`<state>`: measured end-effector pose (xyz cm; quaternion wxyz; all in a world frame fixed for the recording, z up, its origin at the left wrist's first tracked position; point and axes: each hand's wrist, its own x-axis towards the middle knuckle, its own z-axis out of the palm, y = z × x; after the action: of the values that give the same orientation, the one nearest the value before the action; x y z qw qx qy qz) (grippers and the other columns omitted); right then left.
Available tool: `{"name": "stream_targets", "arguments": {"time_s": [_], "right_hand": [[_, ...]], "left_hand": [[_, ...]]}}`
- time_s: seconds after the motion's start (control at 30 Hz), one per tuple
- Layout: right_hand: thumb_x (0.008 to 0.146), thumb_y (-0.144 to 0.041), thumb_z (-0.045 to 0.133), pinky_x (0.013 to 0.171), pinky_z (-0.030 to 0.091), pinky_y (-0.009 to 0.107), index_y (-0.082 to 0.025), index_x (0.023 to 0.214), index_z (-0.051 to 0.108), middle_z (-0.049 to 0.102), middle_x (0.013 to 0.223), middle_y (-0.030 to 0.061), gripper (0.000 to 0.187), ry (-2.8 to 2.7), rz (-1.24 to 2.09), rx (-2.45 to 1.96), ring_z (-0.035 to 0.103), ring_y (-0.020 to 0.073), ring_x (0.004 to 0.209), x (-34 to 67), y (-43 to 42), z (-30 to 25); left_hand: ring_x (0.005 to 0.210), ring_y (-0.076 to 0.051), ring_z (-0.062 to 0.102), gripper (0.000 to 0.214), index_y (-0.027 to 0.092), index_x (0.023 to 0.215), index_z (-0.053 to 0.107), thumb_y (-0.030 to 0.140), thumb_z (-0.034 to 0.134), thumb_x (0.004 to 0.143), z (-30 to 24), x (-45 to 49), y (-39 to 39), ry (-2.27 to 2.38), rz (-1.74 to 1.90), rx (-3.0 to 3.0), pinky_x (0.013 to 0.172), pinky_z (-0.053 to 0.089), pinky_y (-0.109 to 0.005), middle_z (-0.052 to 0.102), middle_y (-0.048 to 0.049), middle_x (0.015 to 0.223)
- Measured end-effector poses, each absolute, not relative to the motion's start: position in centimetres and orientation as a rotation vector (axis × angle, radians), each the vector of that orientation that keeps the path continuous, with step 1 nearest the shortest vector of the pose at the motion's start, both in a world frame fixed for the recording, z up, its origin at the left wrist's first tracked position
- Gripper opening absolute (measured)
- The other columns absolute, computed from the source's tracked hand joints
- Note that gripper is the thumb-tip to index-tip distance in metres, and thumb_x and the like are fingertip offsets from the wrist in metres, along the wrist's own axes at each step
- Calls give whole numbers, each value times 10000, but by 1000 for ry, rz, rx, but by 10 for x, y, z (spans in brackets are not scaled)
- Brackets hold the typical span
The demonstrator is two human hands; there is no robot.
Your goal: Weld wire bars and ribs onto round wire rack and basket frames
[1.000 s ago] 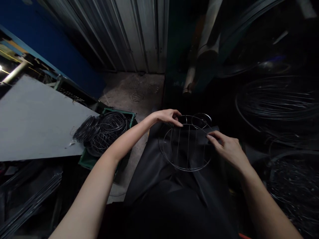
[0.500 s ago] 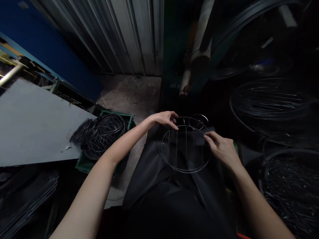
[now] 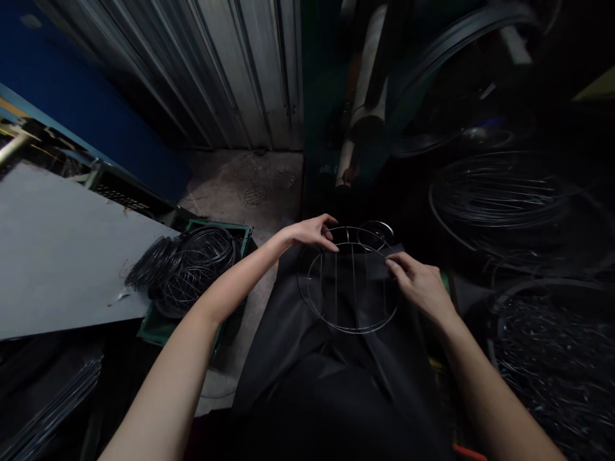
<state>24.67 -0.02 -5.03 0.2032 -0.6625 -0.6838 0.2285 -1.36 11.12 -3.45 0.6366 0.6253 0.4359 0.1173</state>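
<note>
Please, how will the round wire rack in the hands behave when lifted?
The round wire rack is probably stiff: its bars look straight. It should be light for its size, being mostly open gaps. Its thin, shiny wire might feel slippery.

The round wire rack (image 3: 354, 288) is silvery grey, patterned with parallel straight bars inside its circles, against plain black cloth (image 3: 317, 384). A green crate (image 3: 156, 326) frames a dark grey, nearly black tangle of wire rings (image 3: 192, 269), overlapping in loops. The flat sheet (image 3: 72, 250) is pale grey, the large panel (image 3: 86, 102) deep blue, and the metal wall (image 3: 240, 77) grey with ridged stripes. The concrete floor (image 3: 221, 179) is mottled brownish grey; a strip (image 3: 468, 453) at the bottom edge glows orange-red
</note>
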Motion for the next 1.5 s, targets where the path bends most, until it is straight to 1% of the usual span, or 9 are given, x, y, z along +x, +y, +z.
{"name": "stream_targets", "arguments": {"time_s": [0.17,0.27,0.4,0.53,0.87,1.07,1.2,1.33,1.5], "right_hand": [[859,-495,402,646,397,315,-229,866,638,674,742,41,356,-1881,650,-1834,587,185,631,245,0,-50],[855,-503,406,641,391,309,-226,863,635,667,730,38,359,-1878,668,-1835,579,179,625,245,-1,-47],[850,-541,398,622,382,300,-219,842,635,647,683,33,400,-1866,674,-1841,564,171,598,245,-2,-42],[847,-579,389,610,380,298,-219,837,642,639,666,28,440,-1867,684,-1842,552,167,575,244,-2,-40],[868,-578,371,629,398,320,-234,830,642,644,675,33,439,-1900,701,-1838,557,181,573,244,-4,-35],[893,-485,366,711,379,385,-233,849,679,655,883,81,404,-2045,420,-1863,558,250,831,248,-14,-41],[885,-444,412,701,375,385,-248,856,692,627,953,90,343,-2060,350,-1870,530,258,867,250,-21,-42],[839,-468,494,794,397,433,-233,1071,617,606,1080,107,352,-1957,378,-1889,530,288,959,253,-18,-39],[751,-572,583,934,365,498,-214,1352,413,544,1275,146,720,-1959,652,-1927,478,346,1159,264,3,-35]], "left_hand": [[731,-122,590,701,183,1050,417,251,850,503,-28,-14,109,973,313,1416,682,462,-293,605,-7,833],[744,-116,586,588,155,979,500,249,843,510,-25,-14,110,938,294,1453,696,454,-278,612,-8,829],[743,-113,591,360,116,878,650,285,794,594,-19,-12,111,862,178,1510,730,437,-265,646,-10,768],[700,-113,600,261,114,793,708,269,790,599,-16,-11,110,894,150,1479,707,426,-252,673,-17,695],[661,-104,603,212,128,779,723,236,784,607,-20,-12,107,929,172,1488,679,432,-237,691,-22,690],[715,-118,603,301,121,805,723,322,782,590,-17,-14,103,942,191,1607,679,434,-219,696,-35,745],[724,-117,602,322,117,828,713,339,770,602,-11,-13,99,981,195,1628,698,446,-221,693,-38,764],[737,-124,599,309,115,796,707,344,770,599,-6,-11,99,983,191,1644,678,450,-218,684,-43,763],[746,-122,594,275,124,757,710,348,768,609,-3,-10,101,966,189,1693,682,453,-218,686,-47,785]]}}
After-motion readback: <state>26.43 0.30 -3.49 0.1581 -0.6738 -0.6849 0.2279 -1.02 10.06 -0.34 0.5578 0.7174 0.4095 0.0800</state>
